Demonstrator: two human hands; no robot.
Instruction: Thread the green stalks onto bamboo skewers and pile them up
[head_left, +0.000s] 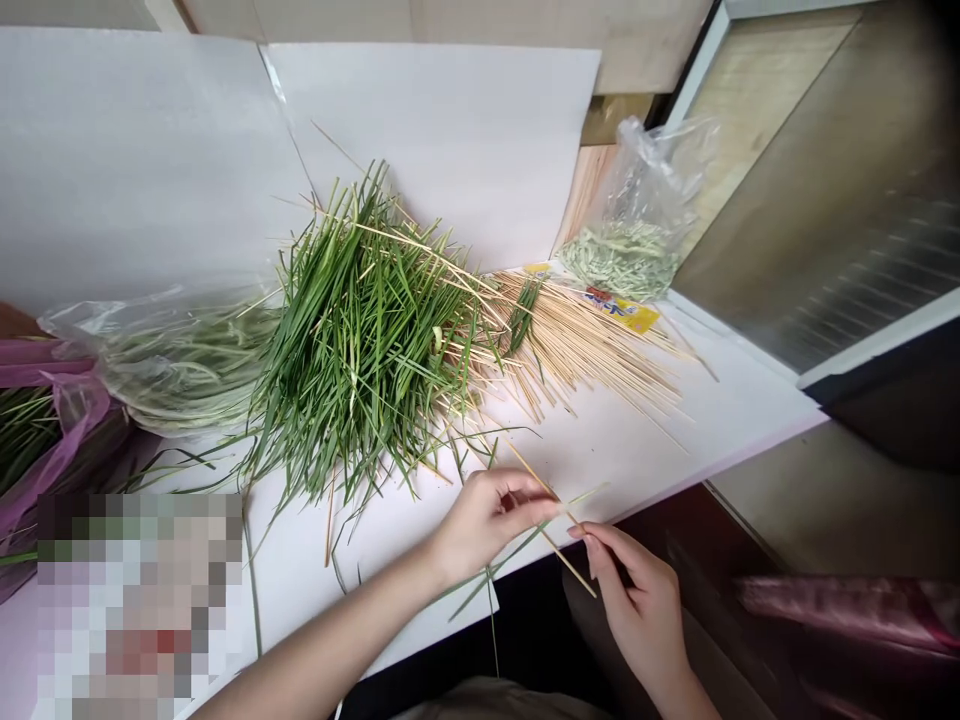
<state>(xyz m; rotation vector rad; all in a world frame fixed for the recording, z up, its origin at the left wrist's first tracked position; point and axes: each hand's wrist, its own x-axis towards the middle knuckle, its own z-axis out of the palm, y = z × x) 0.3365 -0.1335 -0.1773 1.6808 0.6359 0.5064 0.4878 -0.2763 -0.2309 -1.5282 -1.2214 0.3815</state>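
My left hand (517, 510) is closed in a pinch over the table's front edge, holding a thin wooden skewer (529, 463) and a green chive blade (521, 547) that crosses it. Close to its right, my right hand (637, 585) pinches the skewer between thumb and fingertips. A second length of stick (574, 570) slants down between the hands; whether it is a separate skewer I cannot tell. Beyond my hands lies a large loose heap of green chives (352, 350) with some skewers across it. Many bare skewers (600, 350) fan out to its right, with a small chive bundle (523, 318) on them.
A clear bag of pale green pieces (626, 260) stands at the back right by a yellow label (630, 312). Another clear bag (187, 360) of long greens lies left, beside a pink bag (82, 400). White panels (450, 130) back the white table (720, 400). A blurred patch covers the lower left.
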